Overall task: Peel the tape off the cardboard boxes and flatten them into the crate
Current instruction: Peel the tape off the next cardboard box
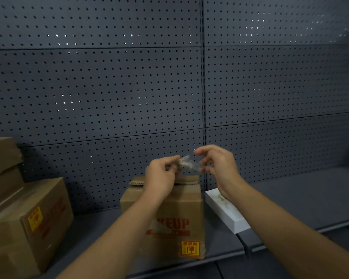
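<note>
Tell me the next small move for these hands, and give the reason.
Probably drop the wad: both the left hand and right hand pinch a crumpled piece of clear tape above the upright box, already free of it, so neither hand can flatten cardboard.

A dark pegboard wall is standing behind a dark shelf, and a flat white tray is lying on that shelf.

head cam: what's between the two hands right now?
A crumpled wad of clear tape, pinched by the left hand and the right hand, above the cardboard box. Head view shows it.
</note>
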